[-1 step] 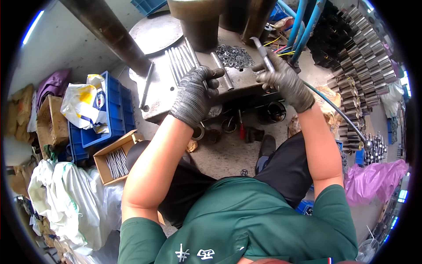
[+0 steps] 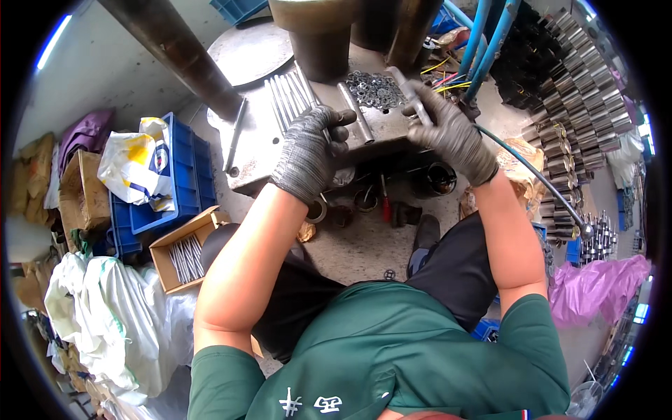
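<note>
I sit over a grey steel plate [image 2: 255, 157]. My left hand [image 2: 308, 150], in a dark knit glove, rests on the plate, its fingers curled around one metal rod from a row of several rods [image 2: 287, 94]. My right hand [image 2: 448, 133], also gloved, grips a grey cylindrical tool [image 2: 404, 85] with a thin blue hose [image 2: 539, 182] trailing off to the right. A pile of small washers [image 2: 374, 89] lies between the hands, beside a short metal tube [image 2: 355, 115].
Blue crates [image 2: 178, 185] and an open cardboard box of rods [image 2: 183, 255] stand at the left, with white bags [image 2: 105, 308] below them. Stacked toothed metal parts [image 2: 567, 91] fill the right. A dark slanted column [image 2: 175, 49] and blue pipes [image 2: 483, 35] rise behind the plate.
</note>
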A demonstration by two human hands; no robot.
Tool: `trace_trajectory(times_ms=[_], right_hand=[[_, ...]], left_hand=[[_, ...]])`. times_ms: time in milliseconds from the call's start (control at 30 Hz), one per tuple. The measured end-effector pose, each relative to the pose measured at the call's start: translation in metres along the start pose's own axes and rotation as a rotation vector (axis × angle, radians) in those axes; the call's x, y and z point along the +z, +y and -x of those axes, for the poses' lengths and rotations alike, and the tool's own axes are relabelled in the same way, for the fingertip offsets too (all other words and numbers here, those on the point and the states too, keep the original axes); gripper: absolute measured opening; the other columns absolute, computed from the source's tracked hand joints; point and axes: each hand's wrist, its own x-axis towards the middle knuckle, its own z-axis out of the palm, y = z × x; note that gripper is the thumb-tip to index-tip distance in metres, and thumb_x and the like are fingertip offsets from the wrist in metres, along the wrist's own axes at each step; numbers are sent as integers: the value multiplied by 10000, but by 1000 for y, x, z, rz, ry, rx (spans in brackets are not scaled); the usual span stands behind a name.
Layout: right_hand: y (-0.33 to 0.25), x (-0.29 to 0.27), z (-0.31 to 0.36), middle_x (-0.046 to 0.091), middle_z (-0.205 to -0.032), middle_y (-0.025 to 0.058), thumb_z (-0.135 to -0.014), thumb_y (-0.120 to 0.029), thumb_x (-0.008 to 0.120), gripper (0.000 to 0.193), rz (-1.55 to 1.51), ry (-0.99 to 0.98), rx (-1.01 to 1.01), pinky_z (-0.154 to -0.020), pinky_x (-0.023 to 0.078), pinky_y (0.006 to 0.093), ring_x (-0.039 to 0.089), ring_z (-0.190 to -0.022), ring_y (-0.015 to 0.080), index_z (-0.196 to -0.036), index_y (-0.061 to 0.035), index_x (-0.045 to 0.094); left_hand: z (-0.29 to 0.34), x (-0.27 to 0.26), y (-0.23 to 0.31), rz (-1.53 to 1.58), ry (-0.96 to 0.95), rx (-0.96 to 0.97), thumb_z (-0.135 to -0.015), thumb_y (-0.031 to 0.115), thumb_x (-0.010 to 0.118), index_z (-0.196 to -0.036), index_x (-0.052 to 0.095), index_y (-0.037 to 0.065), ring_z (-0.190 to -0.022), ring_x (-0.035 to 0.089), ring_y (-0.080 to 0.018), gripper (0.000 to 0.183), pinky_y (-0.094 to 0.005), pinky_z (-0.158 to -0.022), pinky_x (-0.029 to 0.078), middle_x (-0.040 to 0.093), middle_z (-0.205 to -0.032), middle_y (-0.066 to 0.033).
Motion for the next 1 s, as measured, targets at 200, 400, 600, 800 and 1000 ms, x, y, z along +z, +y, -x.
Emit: trace_trajectory(times_ms=[200,400,600,800,1000], right_hand=[[-15,31,12,666,-1136,149,-702,-49,743,612,579,109,-481,-914,532,443,631,-1027,375,-1309,-96,675],[-21,34,4,683,-1099,102,-644,-25,731,604,687,122,-673,-868,522,467,637,-998,335,-1242,-105,723],[-23,36,6,681,-1075,96,-650,-18,723,586,694,135,-675,-865,524,461,638,-994,338,-1231,-100,726],[-25,38,6,678,-1068,95,-667,-32,727,571,738,125,-683,-858,525,453,638,-991,336,-1233,-111,728],[-23,38,6,683,-1050,103,-731,-44,696,537,808,142,-673,-844,526,447,641,-975,336,-1260,-125,722]], left_hand=[[10,2,-1,-7,72,13,-917,104,624,-938,572,35,-569,533,-80,88,-169,-424,406,619,-829,-71],[13,-15,-2,43,25,-21,-927,108,615,-913,546,94,-572,550,-113,71,-199,-424,424,633,-837,-84],[17,-19,1,23,28,-48,-945,117,613,-931,561,90,-578,576,-109,61,-195,-422,423,631,-819,-77],[21,-20,1,28,13,-45,-959,118,613,-944,573,84,-584,587,-105,54,-195,-410,423,628,-820,-76],[17,-21,-3,38,-16,-31,-964,107,609,-935,566,88,-553,576,-108,55,-201,-405,430,619,-789,-72]])
